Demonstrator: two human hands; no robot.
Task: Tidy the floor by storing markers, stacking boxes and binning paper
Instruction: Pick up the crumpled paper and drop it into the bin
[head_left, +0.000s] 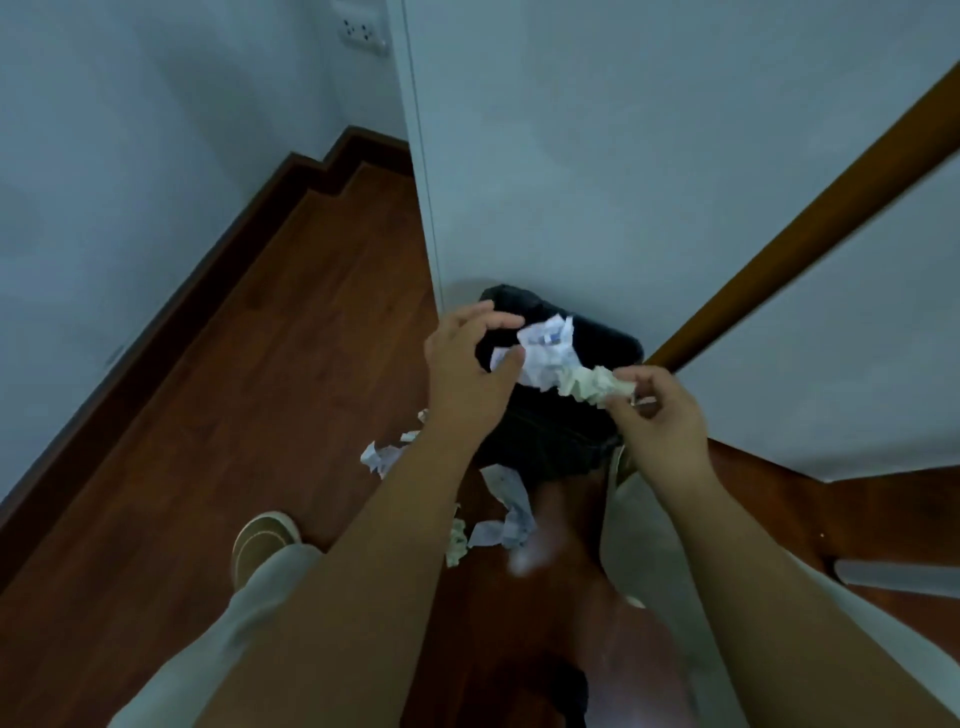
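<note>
A person stands on a glossy reddish-brown wooden floor, looking down at both bare arms stretched out over a black bin that sits against a pale blue wall. The left hand is spread loosely, fingers curved and apart, with a crumpled white paper just at its thumb tip; whether it touches is unclear. The right hand pinches a crinkled, pale greenish paper wad between thumb and fingertips. Both papers hang above the bin's dark mouth. More torn, wrinkled paper scraps lie on the floor beside the near side of the bin, some partly hidden by the left forearm. A beige shoe shows at lower left. A smooth brown wooden rail slants across the wall on the right.
</note>
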